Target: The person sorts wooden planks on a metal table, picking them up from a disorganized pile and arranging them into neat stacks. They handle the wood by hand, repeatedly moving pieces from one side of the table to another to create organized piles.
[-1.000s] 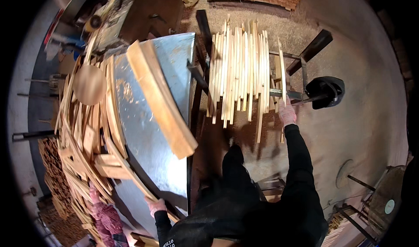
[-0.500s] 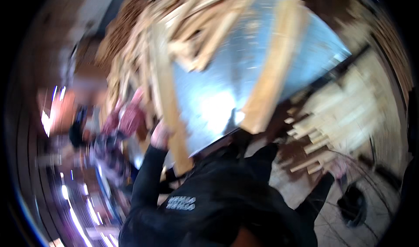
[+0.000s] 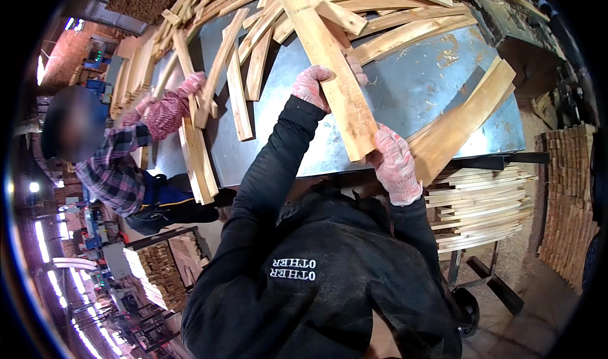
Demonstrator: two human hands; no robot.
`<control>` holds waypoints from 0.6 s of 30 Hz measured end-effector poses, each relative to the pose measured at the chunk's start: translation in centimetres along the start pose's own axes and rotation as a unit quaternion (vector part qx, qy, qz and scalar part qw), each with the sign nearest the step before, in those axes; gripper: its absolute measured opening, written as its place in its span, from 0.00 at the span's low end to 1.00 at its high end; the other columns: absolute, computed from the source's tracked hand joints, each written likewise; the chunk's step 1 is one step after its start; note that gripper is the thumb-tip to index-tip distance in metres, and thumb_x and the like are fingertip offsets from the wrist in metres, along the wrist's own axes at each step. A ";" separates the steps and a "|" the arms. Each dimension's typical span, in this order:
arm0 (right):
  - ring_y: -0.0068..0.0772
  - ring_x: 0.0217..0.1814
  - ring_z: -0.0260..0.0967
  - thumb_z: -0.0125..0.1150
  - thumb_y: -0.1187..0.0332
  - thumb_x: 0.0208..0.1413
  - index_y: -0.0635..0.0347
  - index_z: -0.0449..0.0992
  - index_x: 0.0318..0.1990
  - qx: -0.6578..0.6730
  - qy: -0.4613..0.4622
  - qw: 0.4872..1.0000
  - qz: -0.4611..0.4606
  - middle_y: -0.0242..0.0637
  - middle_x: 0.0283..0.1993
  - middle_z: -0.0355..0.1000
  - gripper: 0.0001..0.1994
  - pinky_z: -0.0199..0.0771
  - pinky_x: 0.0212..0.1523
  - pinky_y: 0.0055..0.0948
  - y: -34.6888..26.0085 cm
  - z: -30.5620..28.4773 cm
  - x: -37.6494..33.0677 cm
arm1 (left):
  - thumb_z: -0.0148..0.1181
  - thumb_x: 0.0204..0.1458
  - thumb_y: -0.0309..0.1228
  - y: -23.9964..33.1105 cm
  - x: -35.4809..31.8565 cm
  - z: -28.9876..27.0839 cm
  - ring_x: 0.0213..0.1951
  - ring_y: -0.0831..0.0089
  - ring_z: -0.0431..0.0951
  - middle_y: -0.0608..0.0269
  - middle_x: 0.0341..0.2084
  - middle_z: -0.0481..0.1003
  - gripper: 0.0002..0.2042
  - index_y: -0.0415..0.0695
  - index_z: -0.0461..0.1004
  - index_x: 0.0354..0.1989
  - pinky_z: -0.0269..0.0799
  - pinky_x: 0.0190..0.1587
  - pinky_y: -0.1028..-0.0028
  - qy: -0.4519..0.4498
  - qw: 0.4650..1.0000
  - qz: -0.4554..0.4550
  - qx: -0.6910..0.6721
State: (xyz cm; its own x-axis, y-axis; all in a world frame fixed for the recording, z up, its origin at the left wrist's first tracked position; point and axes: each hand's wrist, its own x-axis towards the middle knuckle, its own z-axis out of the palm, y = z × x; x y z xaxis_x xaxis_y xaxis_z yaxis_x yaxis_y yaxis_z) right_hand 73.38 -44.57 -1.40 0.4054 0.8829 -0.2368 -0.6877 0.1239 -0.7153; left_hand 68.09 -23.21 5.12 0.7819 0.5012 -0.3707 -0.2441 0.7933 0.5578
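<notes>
A long pale wooden board (image 3: 332, 83) slants over the metal table, tilted from far left to near right. My left hand (image 3: 311, 88), in a pink-and-white knit glove, is closed round its left edge, with fingertips showing past the right edge. At the near end, my right hand (image 3: 398, 162), gloved alike, is closed against the board's corner; its fingertips are partly hidden. Just right of that hand, a wider board (image 3: 465, 121) lies across the table's front edge.
Many loose boards (image 3: 392, 20) lie along the far side of the metal table (image 3: 297, 147). At left, a co-worker's gloved hand (image 3: 192, 83) touches other boards. Stacked slats (image 3: 481, 207) stand below the table's right front; another wood stack (image 3: 565, 200) stands farther right.
My right hand has come up from the low slat stack to the board's near end. My left hand has moved right and farther up. The view has turned and sharpened.
</notes>
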 end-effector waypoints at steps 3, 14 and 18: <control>0.33 0.40 0.77 0.48 0.56 0.69 0.68 0.67 0.59 0.141 -0.102 0.979 0.104 0.41 0.44 0.76 0.23 0.80 0.43 0.32 1.3 1.8 1.9 | 0.45 0.58 0.47 1.2 0.4 -5.3 0.44 0.40 0.75 0.41 0.44 0.72 0.27 0.38 0.66 0.58 0.71 0.52 0.44 -0.029 0.995 -0.040 -0.085; 0.24 0.49 0.72 0.58 0.67 0.65 0.59 0.63 0.68 -0.447 0.088 0.883 -0.117 0.36 0.52 0.75 0.25 0.73 0.52 0.26 4.3 4.8 9.6 | 0.72 0.48 0.42 8.1 1.8 -16.5 0.40 0.72 0.80 0.57 0.40 0.79 0.29 0.34 0.71 0.52 0.77 0.44 0.73 0.033 0.918 0.083 0.387; 0.42 0.66 0.67 0.70 0.65 0.51 0.59 0.64 0.68 -0.782 -0.007 0.491 -0.383 0.43 0.64 0.69 0.36 0.64 0.67 0.39 -4.2 12.4 12.4 | 0.75 0.41 0.39 12.0 2.4 -18.0 0.45 0.67 0.78 0.51 0.44 0.78 0.37 0.33 0.66 0.57 0.75 0.48 0.70 -0.004 0.853 0.127 0.506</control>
State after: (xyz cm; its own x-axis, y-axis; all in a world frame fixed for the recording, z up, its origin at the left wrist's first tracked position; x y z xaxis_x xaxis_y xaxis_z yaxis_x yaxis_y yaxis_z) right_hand 73.85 -28.50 6.79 0.1726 0.8528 0.4929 0.9724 -0.0677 -0.2235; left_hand 56.72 -6.23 -2.46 0.7822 0.6074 -0.1388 0.2109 -0.0484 0.9763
